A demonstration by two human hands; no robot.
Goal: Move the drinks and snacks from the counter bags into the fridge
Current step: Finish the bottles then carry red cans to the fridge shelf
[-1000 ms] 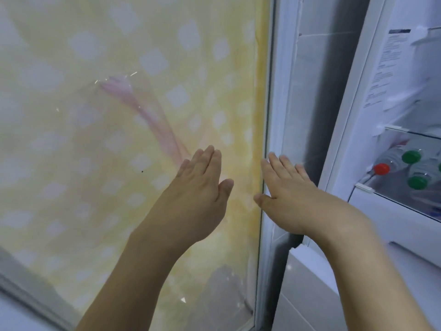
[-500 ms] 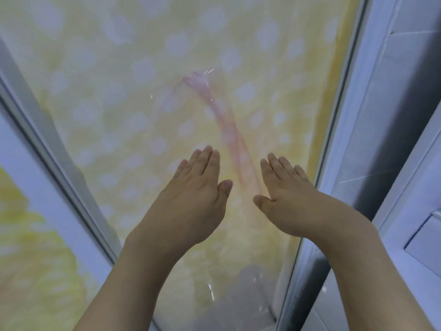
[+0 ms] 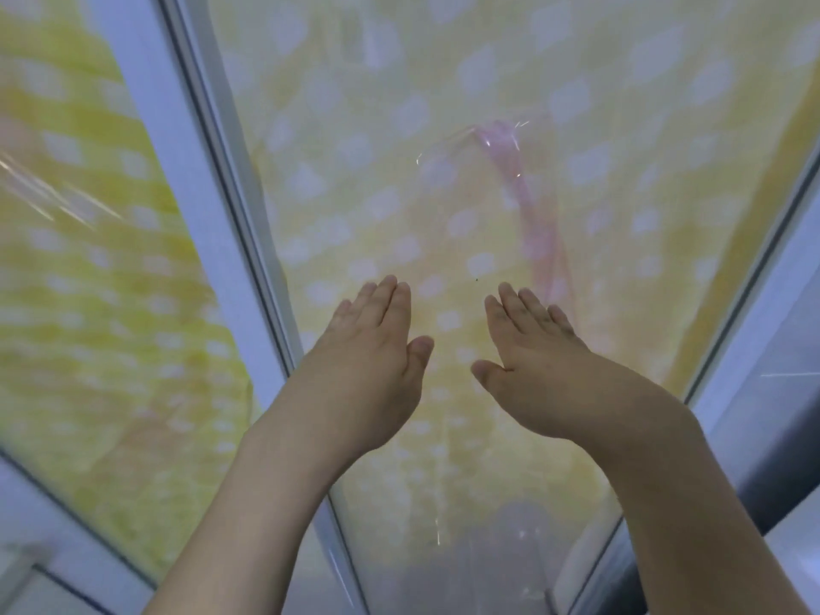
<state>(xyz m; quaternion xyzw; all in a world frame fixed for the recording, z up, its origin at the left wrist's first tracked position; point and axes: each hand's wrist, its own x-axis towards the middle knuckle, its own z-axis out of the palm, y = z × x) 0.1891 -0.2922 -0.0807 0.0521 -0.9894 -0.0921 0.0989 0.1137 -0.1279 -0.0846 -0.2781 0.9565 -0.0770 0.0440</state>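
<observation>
I see my left hand (image 3: 368,370) and right hand (image 3: 539,375) side by side at frame centre, before a glass pane (image 3: 443,170). A frame bar (image 3: 213,206) runs left of them; another pane (image 3: 88,259) lies far left.

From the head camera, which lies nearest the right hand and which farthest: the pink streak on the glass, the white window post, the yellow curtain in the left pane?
Measured from the right hand, as seen in the picture:
1. Pink streak, just above its fingertips.
2. White window post, left, beyond the left hand.
3. Yellow curtain in the left pane, far left.
</observation>
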